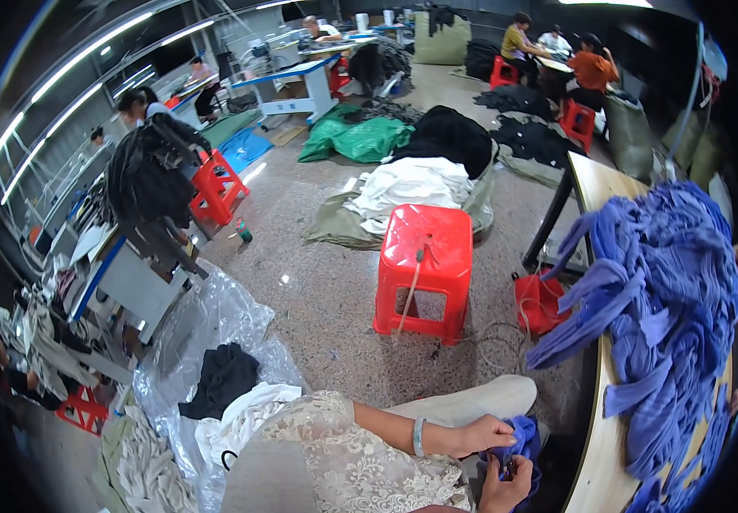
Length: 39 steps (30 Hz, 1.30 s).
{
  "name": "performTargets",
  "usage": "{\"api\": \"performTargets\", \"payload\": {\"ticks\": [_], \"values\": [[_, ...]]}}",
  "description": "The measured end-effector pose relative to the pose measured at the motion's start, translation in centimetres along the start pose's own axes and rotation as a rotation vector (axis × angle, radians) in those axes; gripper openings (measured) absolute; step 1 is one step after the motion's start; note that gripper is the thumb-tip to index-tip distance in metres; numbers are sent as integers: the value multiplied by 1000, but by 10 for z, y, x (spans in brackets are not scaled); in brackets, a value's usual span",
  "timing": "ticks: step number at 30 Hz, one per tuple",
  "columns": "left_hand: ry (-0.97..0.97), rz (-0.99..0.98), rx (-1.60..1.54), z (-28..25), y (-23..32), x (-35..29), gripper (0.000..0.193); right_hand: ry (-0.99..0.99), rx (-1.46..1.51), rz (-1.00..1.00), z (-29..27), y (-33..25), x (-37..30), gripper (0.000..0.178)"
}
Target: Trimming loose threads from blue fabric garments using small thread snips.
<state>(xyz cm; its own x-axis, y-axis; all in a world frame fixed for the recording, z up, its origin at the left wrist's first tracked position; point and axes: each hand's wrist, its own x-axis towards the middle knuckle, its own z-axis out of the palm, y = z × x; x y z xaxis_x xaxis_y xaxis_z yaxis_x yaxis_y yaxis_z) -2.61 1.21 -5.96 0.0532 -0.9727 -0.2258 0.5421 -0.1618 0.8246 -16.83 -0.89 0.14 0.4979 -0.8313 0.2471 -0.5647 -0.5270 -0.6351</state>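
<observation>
A bunched piece of purple knit fabric (525, 436) lies over my lap at the lower right. My left hand (480, 434), with a pale bangle at its wrist, pinches the edge of this fabric between thumb and fingers. Just below it, my right hand (506, 489) is closed around a small dark metal tool (510, 467), its kind hard to make out, held against the same fabric. The two hands almost touch. Beside them on the right, a large heap of purple knit pieces (668, 248) covers much of a wooden table (602, 427), some strips hanging over its edge.
Ahead stands a red plastic stool (429, 231) with a cord across it. A red bag (542, 303) rests by the table leg. White cloth (412, 184), black cloth (450, 141) and clear plastic sheeting (206, 312) lie on the floor. Several people work at tables further off.
</observation>
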Motion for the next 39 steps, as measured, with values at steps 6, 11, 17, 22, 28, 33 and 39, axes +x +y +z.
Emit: {"api": "performTargets", "payload": {"ticks": [6,11,17,22,28,33,39], "values": [[-19,-6,-117,-4,0,4,10,97,77,11,6,-6,-1,20],[2,24,-65,0,1,4,10,162,16,-153,2,-13,4,15],[-6,-44,-233,-8,3,-7,19,-58,353,153,4,-16,13,17],[-63,-140,-383,-14,8,-28,19,-185,468,118,14,12,27,17],[19,-141,-356,-13,26,-44,13,-269,457,83,8,-8,38,24],[43,-139,-296,-20,22,-35,14,-320,442,103,10,-13,44,25],[45,-154,-300,-30,17,-19,15,-260,391,38,16,-10,54,23]]}}
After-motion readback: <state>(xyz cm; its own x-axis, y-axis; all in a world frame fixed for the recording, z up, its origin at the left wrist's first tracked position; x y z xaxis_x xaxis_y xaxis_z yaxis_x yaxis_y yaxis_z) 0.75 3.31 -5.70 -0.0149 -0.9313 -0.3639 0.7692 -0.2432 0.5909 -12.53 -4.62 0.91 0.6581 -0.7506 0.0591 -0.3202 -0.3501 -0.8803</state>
